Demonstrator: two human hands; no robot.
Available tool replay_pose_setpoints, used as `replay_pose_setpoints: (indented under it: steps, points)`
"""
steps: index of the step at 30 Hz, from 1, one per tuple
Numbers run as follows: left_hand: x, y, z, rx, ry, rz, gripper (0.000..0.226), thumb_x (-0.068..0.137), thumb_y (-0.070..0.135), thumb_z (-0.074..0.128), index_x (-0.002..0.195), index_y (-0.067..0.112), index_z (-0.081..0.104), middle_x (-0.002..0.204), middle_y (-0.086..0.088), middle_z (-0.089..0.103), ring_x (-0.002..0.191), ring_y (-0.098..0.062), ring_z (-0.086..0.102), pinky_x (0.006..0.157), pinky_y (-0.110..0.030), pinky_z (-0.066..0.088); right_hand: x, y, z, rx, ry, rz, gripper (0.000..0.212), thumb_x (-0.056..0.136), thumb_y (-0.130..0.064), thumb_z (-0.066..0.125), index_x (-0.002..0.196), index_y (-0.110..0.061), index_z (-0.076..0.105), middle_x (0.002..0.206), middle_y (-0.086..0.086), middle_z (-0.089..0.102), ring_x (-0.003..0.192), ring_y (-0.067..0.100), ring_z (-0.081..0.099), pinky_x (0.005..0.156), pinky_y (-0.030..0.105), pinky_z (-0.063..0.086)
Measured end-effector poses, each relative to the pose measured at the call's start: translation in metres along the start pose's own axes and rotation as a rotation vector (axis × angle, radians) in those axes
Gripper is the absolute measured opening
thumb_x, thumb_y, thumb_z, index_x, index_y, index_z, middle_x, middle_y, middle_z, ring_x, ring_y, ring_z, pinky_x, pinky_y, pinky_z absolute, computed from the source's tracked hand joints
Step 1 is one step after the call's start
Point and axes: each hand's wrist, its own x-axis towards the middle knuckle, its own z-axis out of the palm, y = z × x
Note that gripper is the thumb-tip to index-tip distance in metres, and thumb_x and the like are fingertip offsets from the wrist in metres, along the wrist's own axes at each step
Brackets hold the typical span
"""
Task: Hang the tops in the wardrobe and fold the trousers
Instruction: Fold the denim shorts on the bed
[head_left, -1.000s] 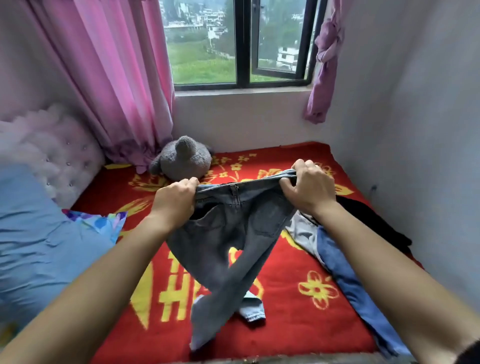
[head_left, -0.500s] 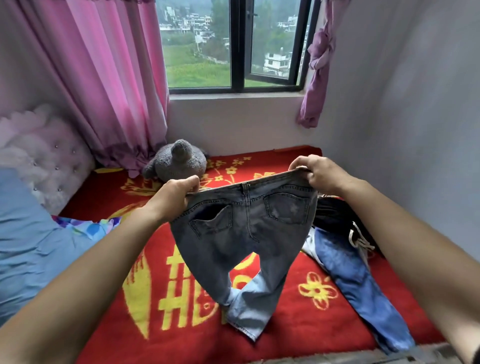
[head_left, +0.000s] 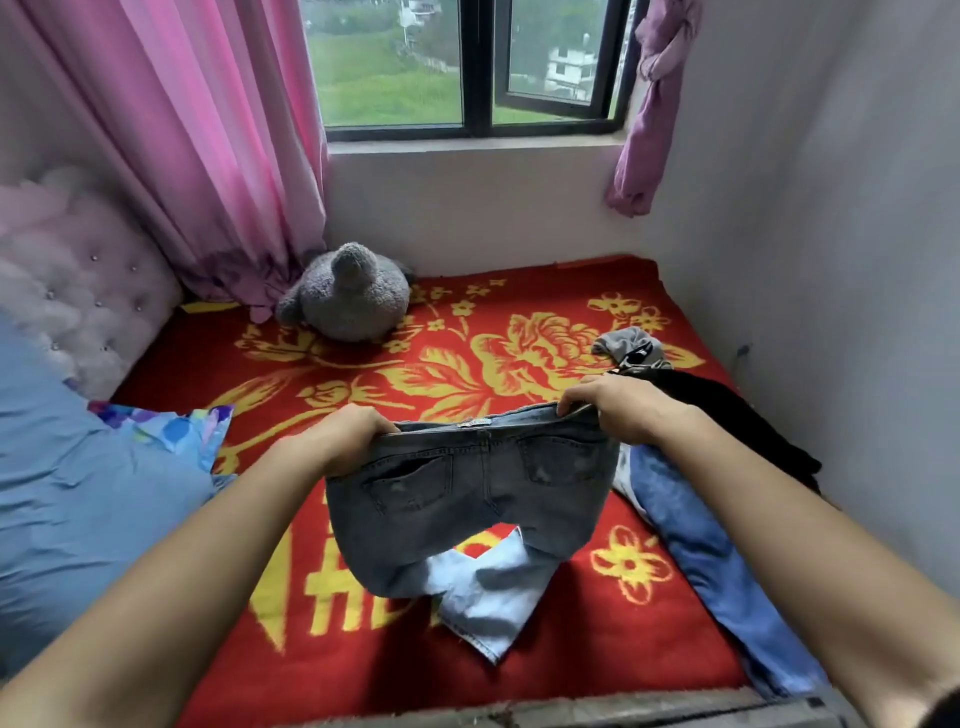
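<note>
A pair of grey jeans is held up by its waistband, back pockets towards the viewer, stretched between both hands above a red blanket patterned in yellow. One end of the waistband is gripped by the left hand, the other by the right hand. Below the hands the legs are crumpled on the blanket, their ends hard to make out. Under the right forearm lie blue trousers, partly hidden, beside a black garment. Compared with half a second earlier, the jeans are held lower, with more leg bunched on the blanket.
</note>
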Motion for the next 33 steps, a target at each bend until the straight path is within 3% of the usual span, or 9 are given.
replay_pose_setpoints:
  steps: [4, 8, 13, 16, 20, 22, 26, 30, 33]
  points:
    - [0.005, 0.008, 0.034, 0.013, 0.049, -0.031, 0.036, 0.087, 0.012, 0.061, 0.119, 0.027, 0.071, 0.120, 0.003, 0.069, 0.110, -0.021, 0.063, 0.092, -0.031, 0.048, 0.001, 0.006, 0.040, 0.069, -0.043, 0.040, 0.063, 0.083, 0.000, 0.050, 0.129, -0.041, 0.062, 0.136, -0.010, 0.060, 0.122, 0.020, 0.057, 0.091, 0.032, 0.050]
    - [0.002, 0.016, 0.059, -0.028, 0.173, -0.001, 0.019, 0.085, 0.022, 0.067, 0.102, 0.014, 0.071, 0.112, 0.002, 0.071, 0.106, -0.024, 0.064, 0.088, -0.039, 0.050, -0.006, 0.017, 0.071, 0.167, 0.017, 0.090, 0.035, 0.086, -0.033, 0.064, 0.120, -0.041, 0.069, 0.122, -0.013, 0.070, 0.111, 0.014, 0.064, 0.088, 0.033, 0.054]
    - [-0.002, 0.020, 0.064, -0.171, 0.395, -0.037, 0.032, 0.079, 0.016, 0.076, 0.111, 0.015, 0.076, 0.114, -0.001, 0.073, 0.106, -0.023, 0.067, 0.090, -0.034, 0.051, -0.009, 0.028, 0.086, 0.311, 0.318, 0.160, 0.015, 0.090, -0.039, 0.070, 0.104, -0.041, 0.076, 0.100, -0.014, 0.076, 0.094, 0.012, 0.069, 0.068, 0.026, 0.046]
    - [-0.003, 0.023, 0.050, -0.202, 0.540, -0.044, 0.025, 0.074, 0.011, 0.079, 0.099, 0.016, 0.079, 0.101, -0.002, 0.076, 0.095, -0.025, 0.069, 0.080, -0.028, 0.048, -0.010, 0.027, 0.078, 0.309, 0.501, 0.150, 0.027, 0.087, -0.037, 0.075, 0.113, -0.039, 0.070, 0.097, -0.014, 0.075, 0.090, 0.016, 0.071, 0.066, 0.025, 0.044]
    - [-0.006, 0.022, 0.035, -0.290, 0.635, -0.131, 0.025, 0.073, 0.006, 0.076, 0.085, 0.021, 0.060, 0.075, 0.000, 0.065, 0.071, -0.024, 0.061, 0.061, -0.028, 0.039, -0.008, 0.029, 0.062, 0.111, 0.428, 0.059, 0.050, 0.090, -0.042, 0.069, 0.137, -0.038, 0.054, 0.116, -0.010, 0.069, 0.107, 0.017, 0.066, 0.078, 0.033, 0.051]
    - [-0.007, 0.020, 0.033, -0.268, 0.595, -0.123, 0.030, 0.076, 0.004, 0.074, 0.091, 0.018, 0.053, 0.077, -0.001, 0.062, 0.071, -0.024, 0.059, 0.061, -0.031, 0.040, -0.007, 0.031, 0.060, -0.023, 0.328, 0.036, 0.040, 0.095, -0.047, 0.060, 0.134, -0.036, 0.058, 0.121, -0.007, 0.063, 0.113, 0.018, 0.062, 0.078, 0.033, 0.049]
    - [-0.004, 0.013, 0.036, -0.039, 0.372, -0.078, 0.032, 0.083, 0.010, 0.073, 0.116, 0.011, 0.068, 0.104, -0.008, 0.065, 0.103, -0.029, 0.060, 0.087, -0.038, 0.047, 0.000, 0.027, 0.057, -0.304, 0.120, 0.040, 0.033, 0.098, -0.049, 0.053, 0.118, -0.023, 0.059, 0.113, 0.002, 0.060, 0.104, 0.024, 0.064, 0.069, 0.034, 0.046]
    - [0.003, 0.017, 0.041, 0.193, 0.175, -0.215, 0.018, 0.093, 0.037, 0.062, 0.107, 0.034, 0.073, 0.101, 0.004, 0.057, 0.105, -0.022, 0.059, 0.071, -0.032, 0.045, 0.008, 0.022, 0.054, -0.361, -0.018, 0.104, 0.030, 0.098, -0.044, 0.051, 0.111, -0.018, 0.056, 0.112, 0.009, 0.061, 0.103, 0.031, 0.063, 0.069, 0.036, 0.043]
    - [0.015, 0.019, 0.044, 0.258, 0.093, -0.308, 0.018, 0.095, 0.033, 0.057, 0.100, 0.038, 0.073, 0.105, 0.009, 0.067, 0.099, -0.020, 0.063, 0.065, -0.030, 0.045, 0.016, 0.021, 0.052, -0.384, -0.085, 0.119, 0.023, 0.099, -0.038, 0.048, 0.110, -0.019, 0.055, 0.111, 0.009, 0.063, 0.101, 0.030, 0.063, 0.067, 0.035, 0.040]
